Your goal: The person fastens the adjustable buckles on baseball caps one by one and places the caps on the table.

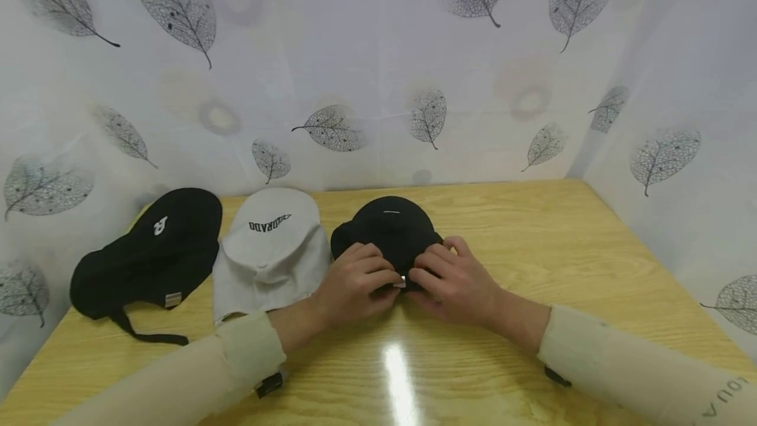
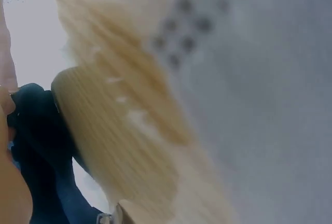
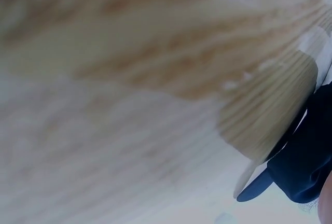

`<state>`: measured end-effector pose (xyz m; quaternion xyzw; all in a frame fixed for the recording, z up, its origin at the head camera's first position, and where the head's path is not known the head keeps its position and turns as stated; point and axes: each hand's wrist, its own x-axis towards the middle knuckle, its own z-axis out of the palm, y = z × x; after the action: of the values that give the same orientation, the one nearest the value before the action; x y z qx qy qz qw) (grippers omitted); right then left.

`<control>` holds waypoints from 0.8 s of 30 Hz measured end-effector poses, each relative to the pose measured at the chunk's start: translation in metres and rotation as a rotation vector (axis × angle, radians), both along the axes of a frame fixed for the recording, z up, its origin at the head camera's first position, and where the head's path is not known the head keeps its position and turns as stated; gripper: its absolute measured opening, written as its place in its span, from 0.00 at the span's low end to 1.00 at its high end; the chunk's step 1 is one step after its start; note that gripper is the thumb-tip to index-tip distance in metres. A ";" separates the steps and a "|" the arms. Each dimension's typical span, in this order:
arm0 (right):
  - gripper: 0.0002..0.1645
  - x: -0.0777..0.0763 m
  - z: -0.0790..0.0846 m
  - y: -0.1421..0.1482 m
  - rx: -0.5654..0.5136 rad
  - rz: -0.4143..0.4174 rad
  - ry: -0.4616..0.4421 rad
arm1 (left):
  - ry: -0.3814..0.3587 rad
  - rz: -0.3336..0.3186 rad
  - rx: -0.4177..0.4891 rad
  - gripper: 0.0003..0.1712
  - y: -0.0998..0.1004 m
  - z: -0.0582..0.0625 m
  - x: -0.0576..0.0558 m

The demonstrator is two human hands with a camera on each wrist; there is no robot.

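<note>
A black cap (image 1: 387,229) lies on the table in the head view, its brim toward the back wall and a short light line of marking on it. My left hand (image 1: 355,284) grips the cap's near edge with curled fingers, beside a small white tag (image 1: 400,282). On the other side of that tag, my right hand (image 1: 458,284) pinches the same near edge. The left wrist view has the dark cap (image 2: 39,146) next to part of the left hand (image 2: 10,182). At the right edge of the right wrist view, the cap (image 3: 306,156) shows beside a sliver of hand (image 3: 326,203).
To the left, a light grey cap (image 1: 272,242) with dark lettering lies flat. Beyond it is another black cap (image 1: 165,235) with a white emblem, its strap (image 1: 150,337) trailing on the wooden table (image 1: 532,235). A leaf-patterned curtain (image 1: 378,64) stands behind.
</note>
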<state>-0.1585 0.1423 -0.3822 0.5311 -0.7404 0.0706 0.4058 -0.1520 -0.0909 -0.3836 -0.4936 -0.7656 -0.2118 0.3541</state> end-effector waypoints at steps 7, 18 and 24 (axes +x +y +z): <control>0.15 -0.001 -0.001 -0.003 -0.050 0.050 0.050 | 0.017 -0.004 0.074 0.07 0.008 0.002 0.002; 0.12 -0.001 -0.001 -0.004 -0.081 0.044 0.062 | 0.015 0.015 0.095 0.06 0.014 0.005 0.008; 0.09 0.001 0.001 -0.004 -0.057 0.031 0.034 | 0.013 0.040 0.061 0.07 0.015 0.004 0.010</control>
<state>-0.1578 0.1384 -0.3814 0.5318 -0.7229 0.0887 0.4322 -0.1418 -0.0759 -0.3792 -0.4686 -0.7662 -0.2245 0.3781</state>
